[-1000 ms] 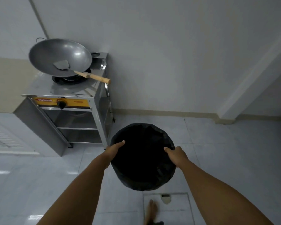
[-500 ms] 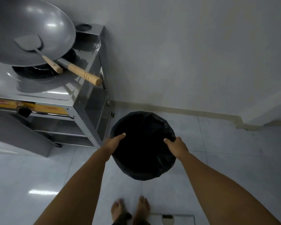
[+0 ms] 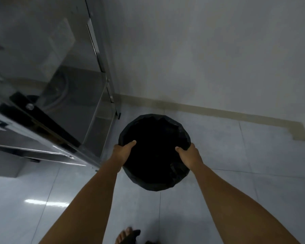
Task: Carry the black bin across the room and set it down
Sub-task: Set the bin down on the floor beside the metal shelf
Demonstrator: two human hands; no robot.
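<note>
1. Bare foot (image 3: 124,235) at the bottom edge, toes on the pale floor tiles (image 3: 253,191); something dark lies just beside it, too blurred to tell what.
2. Two bare forearms reach forward and down from the person, one on each side of the black bin (image 3: 154,154).
3. Left hand (image 3: 122,150) is clamped on the bin's left rim, thumb hooked over the edge into the opening, fingers out of sight below the rim on the outside.
4. Right hand (image 3: 189,154) is clamped on the right rim in the same manner, thumb over the edge and pointing inward.
5. Bin is round, lined with a crinkled black bag (image 3: 148,182) folded over the rim. The inside is too dark to see. It hangs between the two hands with its mouth facing up; I cannot tell whether its base touches the floor.
6. Bin sits just right of a stainless steel stand (image 3: 56,103), near the stand's corner leg but apart from it.
7. Stand fills the left side: shiny side panel, a lower shelf, a thin metal leg (image 3: 115,103) reaching the floor close to the wall.
8. Beyond the bin, a beige skirting strip (image 3: 218,111) runs along the foot of a plain grey-white wall (image 3: 209,50) and steps outward at the far right.
</note>
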